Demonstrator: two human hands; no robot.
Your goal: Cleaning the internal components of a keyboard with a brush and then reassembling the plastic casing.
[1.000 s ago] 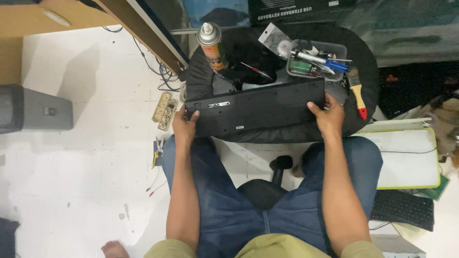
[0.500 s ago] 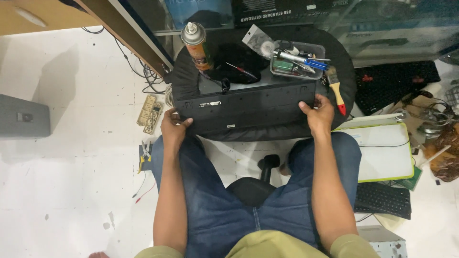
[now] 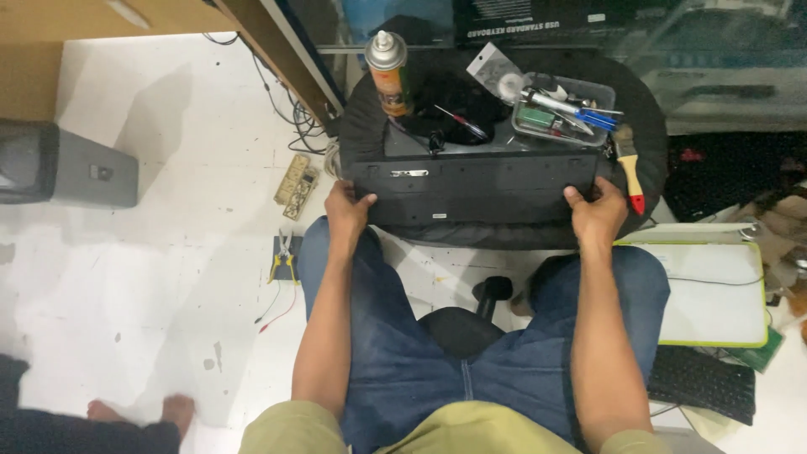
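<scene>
A black keyboard (image 3: 483, 187) lies upside down across a round black stool top (image 3: 647, 126) in front of my knees. My left hand (image 3: 346, 210) grips its left end and my right hand (image 3: 595, 212) grips its right end. Behind the keyboard on the stool stand an orange spray can (image 3: 387, 71), a small red-handled screwdriver (image 3: 461, 123), a clear tray of tools (image 3: 561, 111) and a paintbrush with a wooden handle (image 3: 629, 171).
A grey box (image 3: 63, 164) sits on the white floor at the left. A power strip (image 3: 296, 185) and pliers (image 3: 284, 255) lie near my left knee. A white board with a green edge (image 3: 714, 290) and another black keyboard (image 3: 704, 382) lie at the right. Another person's bare feet (image 3: 139, 414) show at bottom left.
The view has shifted a little. My hands stay on both ends of the keyboard, which now lies level across the stool. The other person's feet have come into view.
</scene>
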